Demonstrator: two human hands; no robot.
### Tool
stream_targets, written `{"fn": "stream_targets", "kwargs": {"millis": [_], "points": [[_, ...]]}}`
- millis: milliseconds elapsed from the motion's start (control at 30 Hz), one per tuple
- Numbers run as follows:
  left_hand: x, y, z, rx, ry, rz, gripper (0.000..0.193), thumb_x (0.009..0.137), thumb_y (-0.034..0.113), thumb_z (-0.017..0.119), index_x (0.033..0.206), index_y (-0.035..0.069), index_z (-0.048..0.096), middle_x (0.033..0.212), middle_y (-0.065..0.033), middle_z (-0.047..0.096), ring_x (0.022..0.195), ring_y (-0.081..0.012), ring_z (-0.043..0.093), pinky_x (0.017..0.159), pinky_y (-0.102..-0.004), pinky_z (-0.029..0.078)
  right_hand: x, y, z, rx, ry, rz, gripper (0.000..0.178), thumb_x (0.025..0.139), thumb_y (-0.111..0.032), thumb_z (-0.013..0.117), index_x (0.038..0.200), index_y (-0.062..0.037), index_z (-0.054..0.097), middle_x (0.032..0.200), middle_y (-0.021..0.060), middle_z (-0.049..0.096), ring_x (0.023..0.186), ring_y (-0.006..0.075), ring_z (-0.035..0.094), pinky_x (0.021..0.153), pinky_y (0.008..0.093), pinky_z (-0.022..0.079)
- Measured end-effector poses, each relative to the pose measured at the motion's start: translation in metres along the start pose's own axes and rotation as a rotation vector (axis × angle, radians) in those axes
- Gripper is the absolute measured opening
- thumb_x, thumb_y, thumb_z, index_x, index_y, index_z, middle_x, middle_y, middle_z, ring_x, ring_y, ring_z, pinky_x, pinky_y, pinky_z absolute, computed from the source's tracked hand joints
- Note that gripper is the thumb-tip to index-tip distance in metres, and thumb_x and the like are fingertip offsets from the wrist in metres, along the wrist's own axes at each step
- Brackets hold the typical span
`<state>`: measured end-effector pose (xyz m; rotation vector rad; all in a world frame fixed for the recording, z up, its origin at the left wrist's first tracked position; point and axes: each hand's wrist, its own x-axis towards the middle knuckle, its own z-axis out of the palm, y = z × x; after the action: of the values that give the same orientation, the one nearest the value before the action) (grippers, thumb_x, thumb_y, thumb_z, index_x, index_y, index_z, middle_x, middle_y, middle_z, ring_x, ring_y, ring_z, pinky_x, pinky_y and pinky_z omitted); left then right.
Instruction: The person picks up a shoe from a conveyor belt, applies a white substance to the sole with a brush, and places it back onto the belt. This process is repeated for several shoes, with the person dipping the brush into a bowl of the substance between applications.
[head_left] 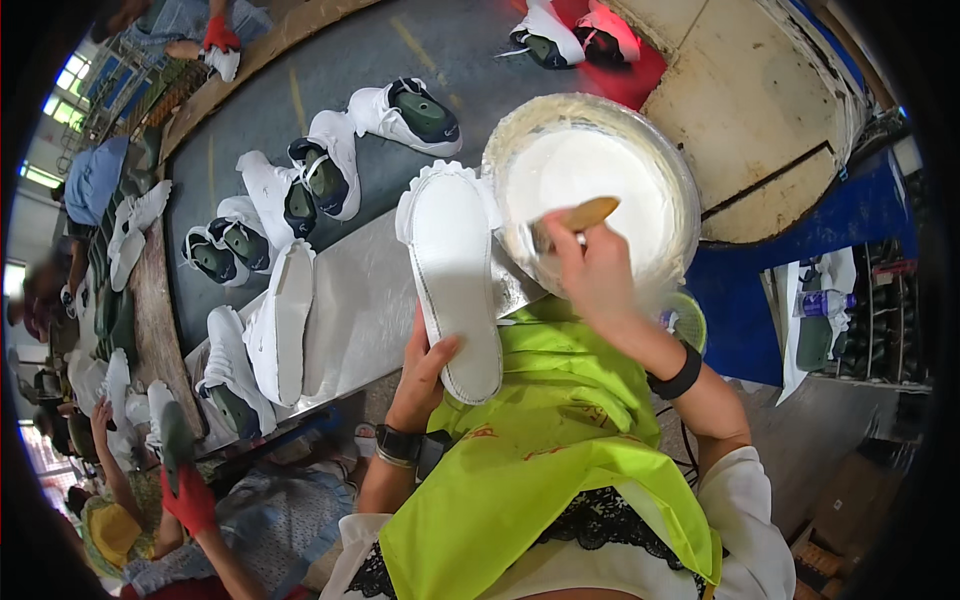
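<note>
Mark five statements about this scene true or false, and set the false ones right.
1. The left hand holds a white shoe upper with its underside facing the camera. True.
2. The brush is in the left hand. False: the right hand holds it, over the bowl.
3. The bowl contains dark green liquid. False: it contains a white substance.
4. A black band is on the right wrist. True.
5. The person's apron is red. False: it is bright yellow-green.
</note>
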<state>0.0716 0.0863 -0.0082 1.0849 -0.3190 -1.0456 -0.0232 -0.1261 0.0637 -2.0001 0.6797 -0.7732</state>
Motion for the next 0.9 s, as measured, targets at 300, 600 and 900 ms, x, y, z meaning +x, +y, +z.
{"fn": "stream_targets", "kwargs": {"millis": [300,600,900], "points": [[-0.021,0.03,0.019,-0.061,0.026,0.0,0.074,0.084,0.032,0.064,0.143,0.0,0.031,0.132,-0.0127,0.049,0.119,-0.021,0.051,0.099,-0.0345,0.042,0.0,-0.017,0.0,0.28,0.193,0.036,0.016,0.091,-0.01,0.057,0.098,0.0031,0.065,0.085,0.016,0.067,0.073,0.025,0.065,0.065,0.0325,0.05],[-0.01,0.05,0.034,-0.308,-0.012,-0.107,0.075,0.087,0.033,0.056,0.145,-0.003,0.025,0.141,-0.024,0.042,0.126,-0.0387,0.047,0.107,-0.0469,0.04,0.034,-0.05,-0.049,0.874,0.07,-0.116,0.015,0.095,-0.006,0.054,0.102,0.0046,0.062,0.103,0.0074,0.064,0.087,0.0113,0.06,0.074,0.0251,0.05],[-0.032,0.049,0.056,-0.257,0.041,-0.191,0.084,0.079,0.048,0.062,0.14,-0.004,0.037,0.135,-0.0195,0.05,0.121,-0.0303,0.053,0.104,-0.0401,0.041,0.071,-0.025,-0.042,0.765,0.158,-0.176,0.013,0.094,-0.004,0.056,0.102,0.0043,0.062,0.106,0.0074,0.059,0.09,0.0127,0.06,0.08,0.0253,0.052]]}}
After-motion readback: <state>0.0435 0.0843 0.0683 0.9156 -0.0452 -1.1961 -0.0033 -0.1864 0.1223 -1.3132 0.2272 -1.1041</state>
